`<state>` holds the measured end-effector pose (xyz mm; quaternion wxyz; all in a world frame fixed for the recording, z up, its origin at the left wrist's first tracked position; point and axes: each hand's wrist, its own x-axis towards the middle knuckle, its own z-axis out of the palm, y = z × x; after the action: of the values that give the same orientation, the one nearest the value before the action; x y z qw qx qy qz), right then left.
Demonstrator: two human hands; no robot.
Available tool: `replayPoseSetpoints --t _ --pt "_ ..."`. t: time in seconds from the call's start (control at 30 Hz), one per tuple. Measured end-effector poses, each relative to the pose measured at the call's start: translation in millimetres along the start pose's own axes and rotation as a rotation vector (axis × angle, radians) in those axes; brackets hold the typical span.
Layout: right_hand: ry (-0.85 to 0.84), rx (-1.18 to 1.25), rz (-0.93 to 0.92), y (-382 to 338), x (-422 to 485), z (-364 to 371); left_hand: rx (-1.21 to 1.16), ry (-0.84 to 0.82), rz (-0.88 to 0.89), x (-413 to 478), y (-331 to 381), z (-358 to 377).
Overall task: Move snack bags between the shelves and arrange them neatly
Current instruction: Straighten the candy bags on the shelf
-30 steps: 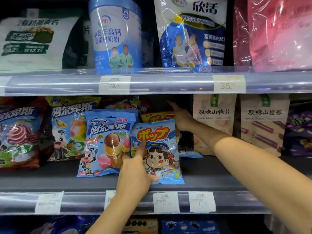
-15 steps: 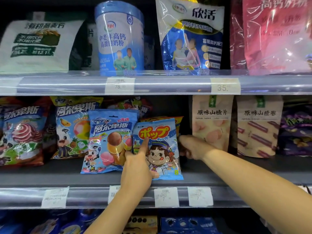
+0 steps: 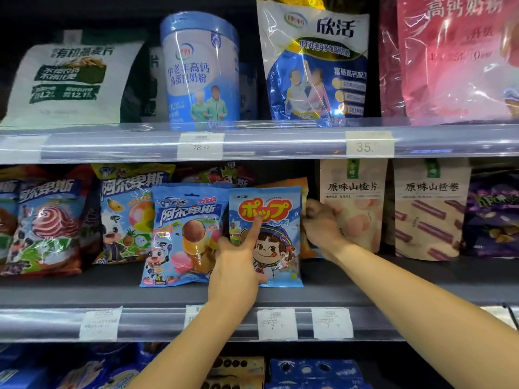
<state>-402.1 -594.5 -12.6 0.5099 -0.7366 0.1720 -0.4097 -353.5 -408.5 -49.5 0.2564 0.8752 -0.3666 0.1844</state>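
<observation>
Left fingers (image 3: 255, 230) pinch the blue candy bag (image 3: 278, 248); right fingers (image 3: 317, 216) curl round its right edge.

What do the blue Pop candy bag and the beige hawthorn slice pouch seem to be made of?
Pop candy bag: probably thin glossy plastic film; it shows bright glare streaks and fine wrinkles.
Hawthorn slice pouch: looks like matte kraft paper, beige and without glare, though a paper-look plastic film cannot be excluded.
</observation>
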Motion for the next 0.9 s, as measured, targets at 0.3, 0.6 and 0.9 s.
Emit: replayPoseSetpoints --t 0.3,0.6,0.9 --pt "-0.031 -0.054 0.175 14.5 0.9 -6.7 0.417 -0.048 -0.005 20.8 10.2 11.7" --pt "-0.05 -0.265 0.273 7.5 -19.5 -39.2 0.391 -0.161 0.056 29.9 18.5 11.5" --pt "-0.117 -0.733 0.097 -12.6 -89.2 -81.5 0.073 -0.228 -0.016 15.3 8.8 0.1"
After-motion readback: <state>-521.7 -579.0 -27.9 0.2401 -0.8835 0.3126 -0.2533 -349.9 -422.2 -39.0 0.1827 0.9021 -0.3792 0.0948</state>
